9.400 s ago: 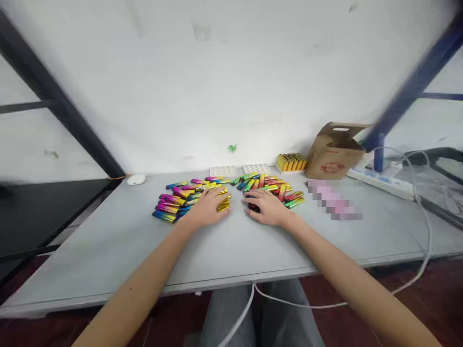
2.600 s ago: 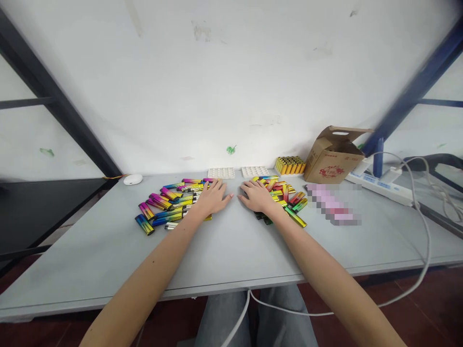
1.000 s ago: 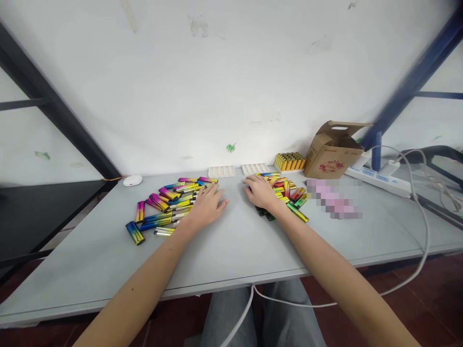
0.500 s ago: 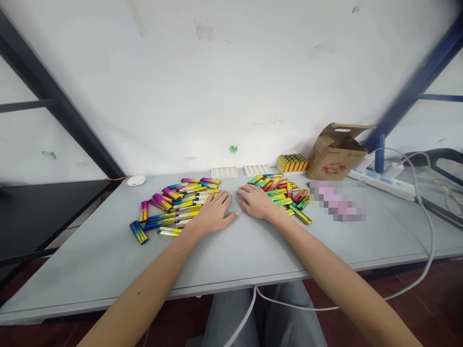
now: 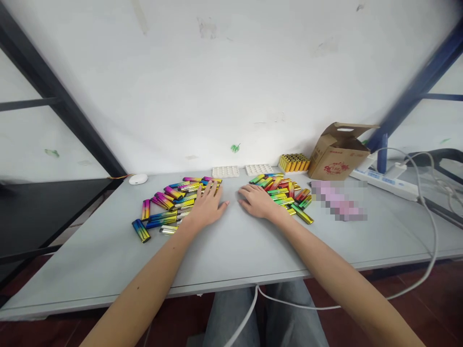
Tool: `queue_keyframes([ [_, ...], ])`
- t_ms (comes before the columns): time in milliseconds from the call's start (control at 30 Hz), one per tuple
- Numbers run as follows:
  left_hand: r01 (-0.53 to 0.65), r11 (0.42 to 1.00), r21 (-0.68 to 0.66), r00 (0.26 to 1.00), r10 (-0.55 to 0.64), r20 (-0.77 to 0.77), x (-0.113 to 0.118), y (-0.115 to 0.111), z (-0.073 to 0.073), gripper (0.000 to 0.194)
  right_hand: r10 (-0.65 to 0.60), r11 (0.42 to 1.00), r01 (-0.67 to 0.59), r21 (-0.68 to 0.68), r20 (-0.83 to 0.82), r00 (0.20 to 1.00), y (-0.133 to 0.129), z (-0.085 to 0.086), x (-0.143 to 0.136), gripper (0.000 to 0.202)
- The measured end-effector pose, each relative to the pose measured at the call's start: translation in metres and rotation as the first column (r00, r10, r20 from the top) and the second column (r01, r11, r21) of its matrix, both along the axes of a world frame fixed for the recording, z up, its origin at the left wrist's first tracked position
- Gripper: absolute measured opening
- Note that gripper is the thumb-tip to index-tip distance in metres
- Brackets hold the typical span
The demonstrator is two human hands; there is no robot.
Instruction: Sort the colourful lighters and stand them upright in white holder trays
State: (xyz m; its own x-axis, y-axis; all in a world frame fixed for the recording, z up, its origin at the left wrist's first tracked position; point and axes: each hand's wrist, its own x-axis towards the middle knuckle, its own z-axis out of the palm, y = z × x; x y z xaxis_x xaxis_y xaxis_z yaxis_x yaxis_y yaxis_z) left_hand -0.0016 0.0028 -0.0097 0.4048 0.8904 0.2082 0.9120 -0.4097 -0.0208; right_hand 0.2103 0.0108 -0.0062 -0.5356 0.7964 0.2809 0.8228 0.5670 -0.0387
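Note:
Several shiny two-coloured lighter-like pieces (image 5: 159, 200) lie in a loose pile on the left part of the grey table (image 5: 108, 270). Over the right edge of that pile rests my left hand (image 5: 207, 206), palm down with its fingers spread. A second pile of green, red and yellow pieces (image 5: 302, 214) lies right of centre. My right hand (image 5: 256, 200) is flat at the left edge of this pile, fingers extended. Neither hand grips anything. Parts of both piles are hidden under the hands.
Two white trays with holes (image 5: 226, 171) (image 5: 259, 169) stand by the wall, beside a tray of upright yellow pieces (image 5: 294, 164). An open cardboard box (image 5: 336, 161), a power strip (image 5: 388, 182) and white cables are at the right. A white case (image 5: 138, 179) sits back left.
My left hand has moved slightly to the left and away from me, further over the left pile, with its fingers more spread. My right hand has stayed nearly in place.

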Motion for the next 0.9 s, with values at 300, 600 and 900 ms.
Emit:
queue_keyframes([
  [300,-0.047,0.998,-0.028,0.999,0.048,0.026,-0.004,0.005,-0.008,0.067,-0.129,0.992,0.129,0.000,-0.057,0.990,0.045,0.007,-0.030,0.044],
  [600,-0.020,0.999,0.038,0.998,0.018,0.065,-0.005,0.007,-0.013,0.063,-0.325,0.942,0.323,0.097,0.011,0.946,0.061,0.000,-0.052,0.035],
  [900,-0.040,0.998,-0.047,0.998,0.043,0.053,-0.004,0.005,-0.007,0.066,-0.232,0.968,0.230,0.098,0.004,0.973,0.064,0.012,-0.038,0.027],
])
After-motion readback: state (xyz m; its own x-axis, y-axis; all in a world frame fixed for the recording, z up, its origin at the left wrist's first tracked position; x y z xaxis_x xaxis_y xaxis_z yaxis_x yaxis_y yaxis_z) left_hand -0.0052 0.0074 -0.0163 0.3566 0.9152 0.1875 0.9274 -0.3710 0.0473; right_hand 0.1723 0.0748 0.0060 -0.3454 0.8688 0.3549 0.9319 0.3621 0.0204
